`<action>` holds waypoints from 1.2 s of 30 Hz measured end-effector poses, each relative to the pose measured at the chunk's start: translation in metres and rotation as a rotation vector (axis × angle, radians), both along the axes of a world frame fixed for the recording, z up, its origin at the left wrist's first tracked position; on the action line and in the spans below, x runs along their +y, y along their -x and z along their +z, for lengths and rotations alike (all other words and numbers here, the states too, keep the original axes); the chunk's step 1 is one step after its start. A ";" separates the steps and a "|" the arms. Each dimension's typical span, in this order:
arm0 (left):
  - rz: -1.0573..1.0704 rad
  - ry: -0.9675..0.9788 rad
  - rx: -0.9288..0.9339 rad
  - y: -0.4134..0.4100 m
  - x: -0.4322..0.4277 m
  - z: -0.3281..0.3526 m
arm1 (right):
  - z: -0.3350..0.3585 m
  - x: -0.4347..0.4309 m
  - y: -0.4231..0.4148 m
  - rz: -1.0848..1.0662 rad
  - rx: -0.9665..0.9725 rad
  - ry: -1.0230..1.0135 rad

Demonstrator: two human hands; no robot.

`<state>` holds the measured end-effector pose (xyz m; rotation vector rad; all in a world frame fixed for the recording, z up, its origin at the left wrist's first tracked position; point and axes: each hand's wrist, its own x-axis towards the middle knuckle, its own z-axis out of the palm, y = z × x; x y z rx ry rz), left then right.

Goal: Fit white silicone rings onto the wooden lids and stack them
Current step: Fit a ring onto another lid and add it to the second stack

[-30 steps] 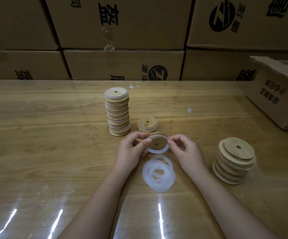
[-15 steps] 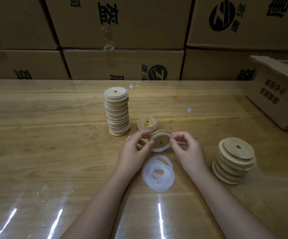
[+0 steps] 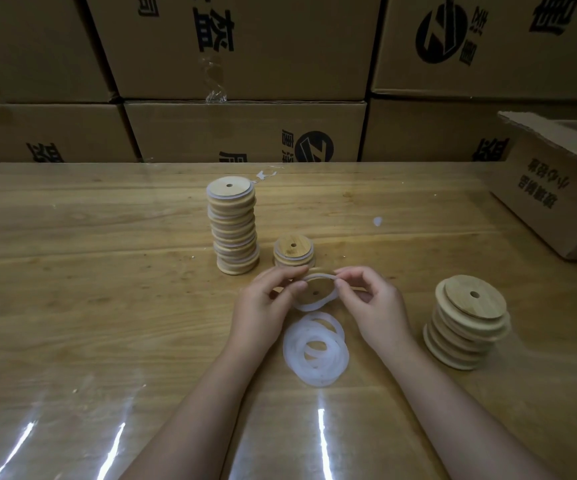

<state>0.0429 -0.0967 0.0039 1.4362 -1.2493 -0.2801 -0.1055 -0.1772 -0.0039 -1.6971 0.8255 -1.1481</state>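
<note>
Both hands are working just above the middle of the desk (image 3: 89, 306), a little nearer the front edge than the back. The left hand (image 3: 263, 306) is gripping a wooden lid (image 3: 321, 288) by its left rim, thumb and forefinger curled and pinching it, so the lid is tilting with its holed face toward the camera. The right hand (image 3: 377, 306) is pinching the white silicone ring (image 3: 309, 307) at the lid's upper right rim between thumb and forefinger, the other fingers curling loosely behind. The ring is lying round the lid's edge, though whether it is seating all the way round cannot be told. Just in front of the hands, a loose pile of rings (image 3: 314, 351) is lying flat on the desk between the two wrists. Behind the hands, a short stack (image 3: 294, 252) of ringed lids is sitting, and just to its left a tall stack (image 3: 233, 230) is leaning slightly. Toward the right edge, a stack of bare lids (image 3: 467, 323) is standing unevenly. An open carton (image 3: 557, 188) is occupying the far right corner, and cardboard boxes (image 3: 245, 133) are lining the back edge.
</note>
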 end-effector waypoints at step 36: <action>0.071 -0.048 -0.292 0.003 -0.002 -0.003 | -0.001 0.002 -0.001 -0.034 0.026 0.285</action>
